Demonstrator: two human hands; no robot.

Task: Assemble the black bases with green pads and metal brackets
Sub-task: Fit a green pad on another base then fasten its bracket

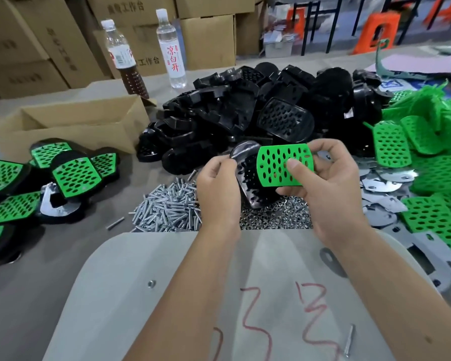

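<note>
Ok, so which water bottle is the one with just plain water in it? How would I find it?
Look at the wall of cardboard boxes behind the table. Two bottles stand in front of them, left of the black pile. The plain one is on the right: clear all the way down, white label with red writing, while its neighbour holds a dark drink.

A pale board (167,295) at the near edge of the worktop (50,295) lies mostly bare, with one nut (150,283) and one bolt (349,340) on it. Beyond it, heaps of bolts (167,207) and nuts (274,214) bar the way. Black bases (258,113) pile toward the far edge, green pads (427,157) and metal brackets (383,194) crowd the right edge, and assembled bases (71,175) and an open carton (71,123) crowd the left.
</note>
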